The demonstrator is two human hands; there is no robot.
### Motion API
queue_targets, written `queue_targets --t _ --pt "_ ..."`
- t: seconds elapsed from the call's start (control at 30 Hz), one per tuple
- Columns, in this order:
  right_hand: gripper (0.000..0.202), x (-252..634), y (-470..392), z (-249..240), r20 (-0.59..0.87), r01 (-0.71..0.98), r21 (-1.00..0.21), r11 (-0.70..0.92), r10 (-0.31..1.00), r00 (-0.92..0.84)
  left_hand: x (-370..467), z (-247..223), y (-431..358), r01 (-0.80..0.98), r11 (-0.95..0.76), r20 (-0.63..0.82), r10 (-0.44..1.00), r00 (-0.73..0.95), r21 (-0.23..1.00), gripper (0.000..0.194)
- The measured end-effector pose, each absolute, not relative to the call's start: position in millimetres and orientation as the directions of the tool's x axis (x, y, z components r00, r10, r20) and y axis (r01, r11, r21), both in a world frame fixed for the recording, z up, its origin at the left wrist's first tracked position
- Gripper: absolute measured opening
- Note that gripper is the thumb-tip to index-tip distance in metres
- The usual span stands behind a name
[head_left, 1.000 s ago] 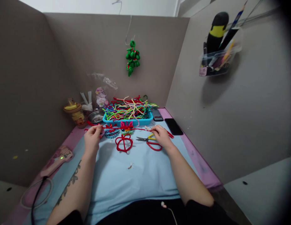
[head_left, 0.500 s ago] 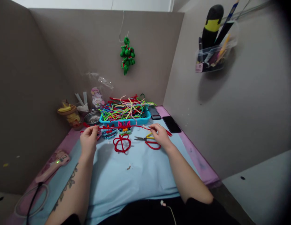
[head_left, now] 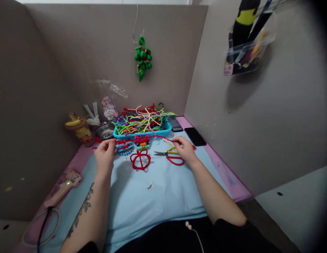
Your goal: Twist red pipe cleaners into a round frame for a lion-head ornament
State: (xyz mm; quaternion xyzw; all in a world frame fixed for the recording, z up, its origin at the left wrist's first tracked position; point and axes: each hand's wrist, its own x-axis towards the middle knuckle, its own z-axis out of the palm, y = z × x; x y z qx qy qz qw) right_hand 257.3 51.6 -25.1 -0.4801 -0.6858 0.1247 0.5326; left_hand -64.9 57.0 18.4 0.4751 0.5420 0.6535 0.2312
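Note:
My left hand (head_left: 104,154) and my right hand (head_left: 185,149) each pinch a red pipe cleaner (head_left: 160,136). It stretches nearly level between them, above the cloth. Just below my right hand lie scissors (head_left: 167,153) with red and yellow handles, their blades pointing left. A red pipe-cleaner frame (head_left: 140,160), round with loops on top, rests between the hands. Behind it are a blue pipe-cleaner face (head_left: 125,148) and a multicoloured one (head_left: 142,144). Part of another pink piece is hidden behind my left hand.
A blue tray (head_left: 142,135) heaped with coloured pipe cleaners stands at the back. A metal bowl (head_left: 100,133) and a lidded cup (head_left: 83,131) are left of it. A black phone (head_left: 195,136) lies right. A pink glue gun (head_left: 60,191) with its cable is at left.
The view has shifted slightly, so the table things appear a little further right. Both hands keep the red pipe cleaner stretched between them; their hold looks the same.

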Motion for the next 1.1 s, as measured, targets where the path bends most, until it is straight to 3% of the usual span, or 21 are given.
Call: queue_targets --t 0.3,0.83,1.1 --pt "0.014 253.7 51.6 -30.7 0.609 0.519 -0.680 0.517 0.793 0.008 -66.5 22.6 55.6 0.188 -0.327 0.377 0.796 -0.474 0.926 0.026" --pt "0.015 256.9 49.6 -28.1 0.600 0.510 -0.689 0.515 0.800 0.002 -68.1 20.9 56.4 0.353 -0.314 0.448 0.794 -0.411 0.881 0.028" --pt "0.014 255.0 50.7 -30.3 0.609 0.496 -0.678 0.542 0.793 -0.033 -66.1 19.6 57.0 0.329 -0.304 0.428 0.796 -0.428 0.894 0.029"
